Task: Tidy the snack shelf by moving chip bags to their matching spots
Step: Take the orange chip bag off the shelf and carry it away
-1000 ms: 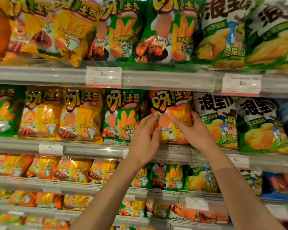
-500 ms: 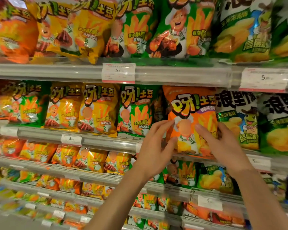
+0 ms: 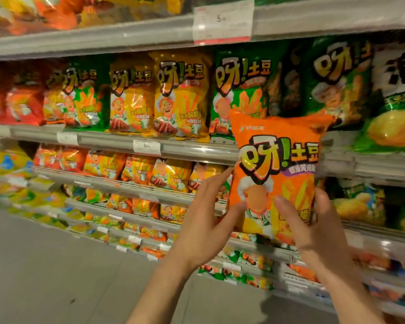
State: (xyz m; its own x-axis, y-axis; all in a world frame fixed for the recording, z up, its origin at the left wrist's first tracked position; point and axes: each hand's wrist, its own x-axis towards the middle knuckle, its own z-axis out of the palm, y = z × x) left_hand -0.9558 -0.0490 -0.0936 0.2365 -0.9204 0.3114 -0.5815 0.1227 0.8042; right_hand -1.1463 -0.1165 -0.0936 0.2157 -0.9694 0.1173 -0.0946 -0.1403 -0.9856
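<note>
An orange chip bag (image 3: 278,160) with a cartoon chef is held upright in front of the shelves, clear of its row. My left hand (image 3: 211,216) holds its lower left edge, thumb on the front and fingers along the side. My right hand (image 3: 313,228) grips the lower right part, thumb across the front, fingers wrapped behind. Behind the bag, the middle shelf (image 3: 192,148) carries green bags (image 3: 241,90) and yellow bags (image 3: 180,97) of the same brand.
Red and orange bags (image 3: 24,106) fill the left end of the middle shelf. Lower shelves (image 3: 131,190) hold smaller orange and yellow bags. Green corn-snack bags (image 3: 393,122) stand at the right. Grey floor (image 3: 56,277) lies at the lower left. A price tag (image 3: 222,22) hangs above.
The orange bag has come off the middle shelf and now hangs lower, in front of it, in both hands. The view has swung left and down the aisle.
</note>
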